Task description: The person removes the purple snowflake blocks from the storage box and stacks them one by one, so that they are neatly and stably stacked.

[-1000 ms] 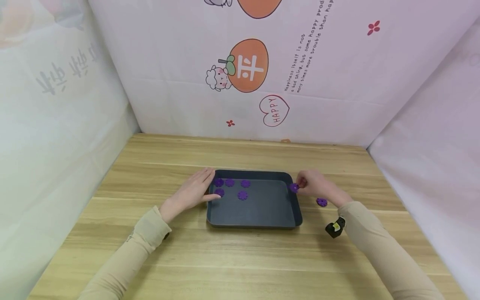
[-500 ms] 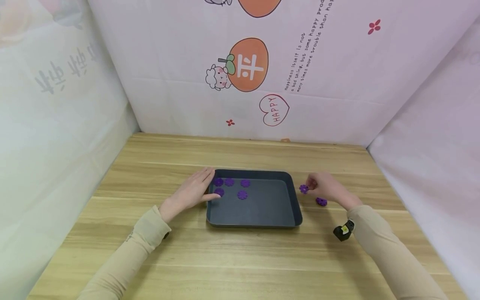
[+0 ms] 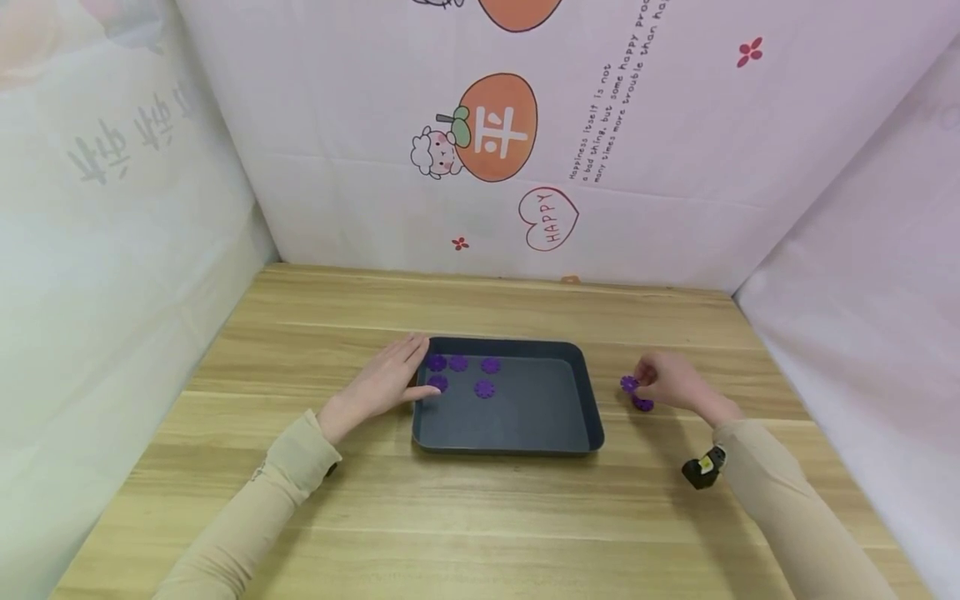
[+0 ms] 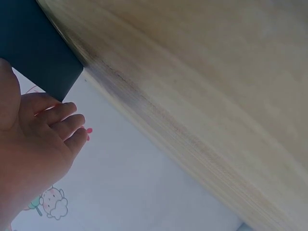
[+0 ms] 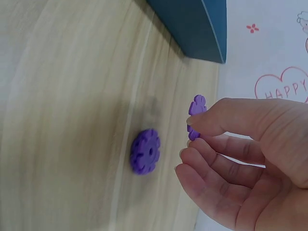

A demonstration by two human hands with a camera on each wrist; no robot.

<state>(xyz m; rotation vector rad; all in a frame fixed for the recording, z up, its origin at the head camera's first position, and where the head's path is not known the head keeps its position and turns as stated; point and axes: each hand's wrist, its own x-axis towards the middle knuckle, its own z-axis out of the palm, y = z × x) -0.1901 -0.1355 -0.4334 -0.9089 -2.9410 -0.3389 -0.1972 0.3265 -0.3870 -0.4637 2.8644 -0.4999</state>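
Note:
In the head view my left hand (image 3: pixel 382 379) rests on the left side of a dark grey baking tray (image 3: pixel 525 446). Its fingers lie straight along the far left corner, and the thumb reaches over the rim. Several purple notched discs (image 3: pixel 484 389) lie inside the tray, toward its left half. Right of the tray, my right hand (image 3: pixel 667 382) pinches another purple notched disc (image 5: pixel 196 115) between thumb and forefinger, held above the table. Just beneath it sits a thicker purple notched piece (image 5: pixel 146 151), perhaps stacked discs, on the wood.
The wooden table (image 3: pixel 450 533) ends against a printed white cloth (image 3: pixel 360 208) at the back. White cloth sides stand at left and right. A black wrist camera (image 3: pixel 702 471) hangs beneath the right sleeve.
My right hand has moved right with the purple notched disc, from the tray's right rim to above the piece on the table. The left hand and the tray have stayed put.

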